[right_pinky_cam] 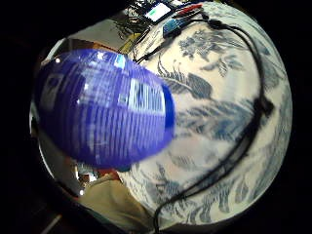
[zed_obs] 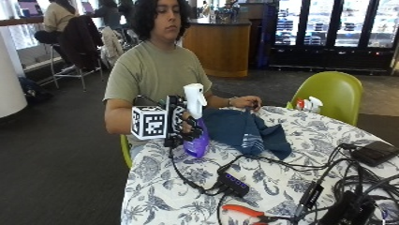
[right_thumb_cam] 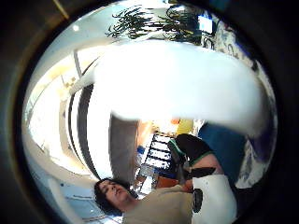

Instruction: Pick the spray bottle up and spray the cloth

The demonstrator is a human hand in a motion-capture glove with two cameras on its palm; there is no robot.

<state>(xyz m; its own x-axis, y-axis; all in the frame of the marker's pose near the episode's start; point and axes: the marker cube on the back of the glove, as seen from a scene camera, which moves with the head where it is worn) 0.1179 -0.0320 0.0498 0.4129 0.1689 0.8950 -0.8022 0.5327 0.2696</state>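
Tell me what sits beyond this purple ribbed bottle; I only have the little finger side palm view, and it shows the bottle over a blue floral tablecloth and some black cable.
Observer: In the outside view the gloved right hand grips the translucent purple spray bottle with a white trigger head, upright, above the tablecloth's near edge.
Operator: Give me the cloth's position.
Observer: A dark blue crumpled cloth lies on the table right beside the bottle, on the nozzle's side.
Operator: Report the other hand.
Observer: The bare left hand rests on the cloth's far edge.
Operator: Name any clutter.
Observer: Orange-handled pliers lie near the front edge, beside a black hub.
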